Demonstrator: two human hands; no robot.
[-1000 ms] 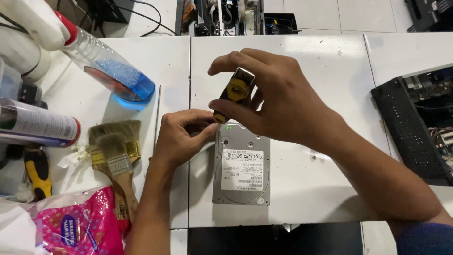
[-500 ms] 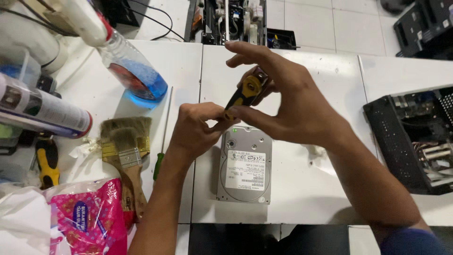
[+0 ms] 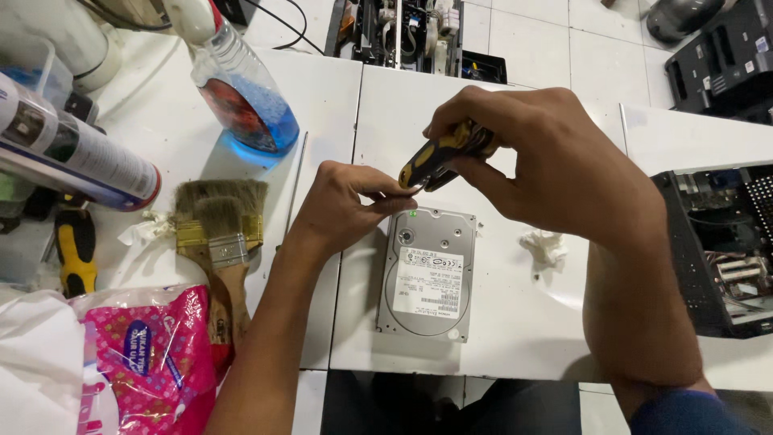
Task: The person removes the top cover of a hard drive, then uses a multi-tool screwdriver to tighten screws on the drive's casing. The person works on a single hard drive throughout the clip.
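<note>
Two hands: both meet just above the hard drive's top edge.
Screwdriver [image 3: 439,155]: yellow-and-black handle, tilted down-left, above the hard drive [image 3: 427,272] lying flat on the white table [image 3: 515,322].
Right hand [image 3: 539,165]: arched over, fingers clamped round the handle.
Left hand [image 3: 346,205]: fingertips pinched together at the screwdriver's tip.
Nearby: paintbrushes [image 3: 221,234] left, crumpled tissue [image 3: 543,246] right.
</note>
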